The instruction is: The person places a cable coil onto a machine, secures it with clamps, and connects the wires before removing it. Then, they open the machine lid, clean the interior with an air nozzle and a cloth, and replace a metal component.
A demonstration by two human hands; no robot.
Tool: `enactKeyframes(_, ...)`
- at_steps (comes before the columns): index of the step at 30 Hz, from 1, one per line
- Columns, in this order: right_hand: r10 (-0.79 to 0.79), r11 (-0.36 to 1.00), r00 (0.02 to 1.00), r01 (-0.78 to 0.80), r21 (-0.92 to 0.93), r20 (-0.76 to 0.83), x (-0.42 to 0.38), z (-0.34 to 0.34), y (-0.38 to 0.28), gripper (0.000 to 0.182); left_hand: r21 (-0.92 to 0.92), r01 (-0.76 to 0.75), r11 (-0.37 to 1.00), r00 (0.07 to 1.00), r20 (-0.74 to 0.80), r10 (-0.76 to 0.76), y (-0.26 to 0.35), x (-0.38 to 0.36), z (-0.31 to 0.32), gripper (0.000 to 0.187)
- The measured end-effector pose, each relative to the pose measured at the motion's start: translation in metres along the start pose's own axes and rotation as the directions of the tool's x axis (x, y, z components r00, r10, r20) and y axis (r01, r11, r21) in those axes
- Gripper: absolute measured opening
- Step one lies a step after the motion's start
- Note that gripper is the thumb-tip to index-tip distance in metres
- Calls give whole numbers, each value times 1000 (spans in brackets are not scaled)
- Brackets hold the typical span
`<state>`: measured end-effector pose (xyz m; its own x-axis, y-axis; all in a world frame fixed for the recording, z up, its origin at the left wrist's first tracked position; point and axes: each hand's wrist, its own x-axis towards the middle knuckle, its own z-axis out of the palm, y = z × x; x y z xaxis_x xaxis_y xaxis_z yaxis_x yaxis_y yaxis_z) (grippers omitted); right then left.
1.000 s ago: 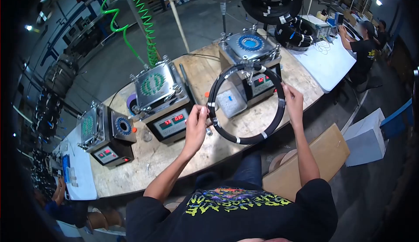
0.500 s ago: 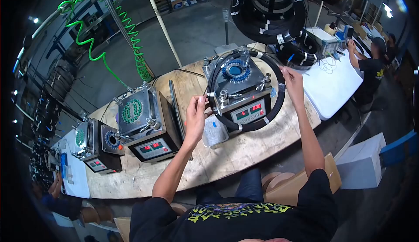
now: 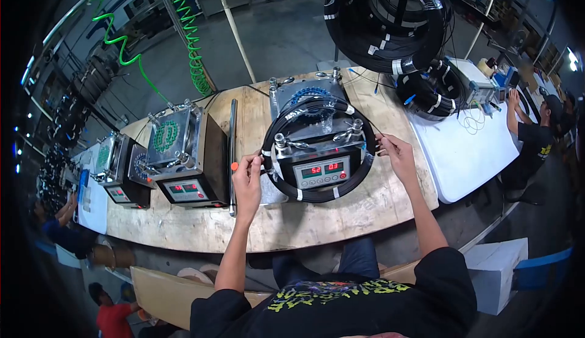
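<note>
I hold the black cable coil (image 3: 317, 196) up at twelve o'clock, sitting lower than a moment ago against the rightmost machine (image 3: 336, 140), so it frames the red readout (image 3: 323, 169). My left hand (image 3: 246, 182) grips its edge near nine. My right hand (image 3: 397, 155) has shifted from two to about three, pinching a thin strand (image 3: 368, 120), which suggests that strand is parted from the bundle.

A workshop: machines (image 3: 207, 155) with red displays (image 3: 316, 170) stand on a wooden counter (image 3: 390, 198), and green coiled hoses (image 3: 198, 79) hang behind it.
</note>
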<state>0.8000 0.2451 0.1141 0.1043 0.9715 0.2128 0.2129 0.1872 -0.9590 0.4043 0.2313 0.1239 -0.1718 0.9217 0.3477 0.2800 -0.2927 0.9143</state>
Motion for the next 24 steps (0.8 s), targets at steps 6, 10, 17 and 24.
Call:
enactKeyframes(6,-345,802,927,372,-468,144,14,-46,-2,24,377,-181,908,979,-23,204,22,0,-9,20)
enactKeyframes(10,-356,619,927,331,-712,122,22,-51,-13,22,614,-229,755,963,31,267,28,7,-24,18)
enactKeyframes(17,-138,850,984,177,-497,115,48,-40,-4,22,407,-36,913,983,180,-41,8,52,-38,27)
enactKeyframes(24,-134,893,985,167,-418,107,71,-35,17,25,235,149,961,971,150,-187,-9,80,-32,53)
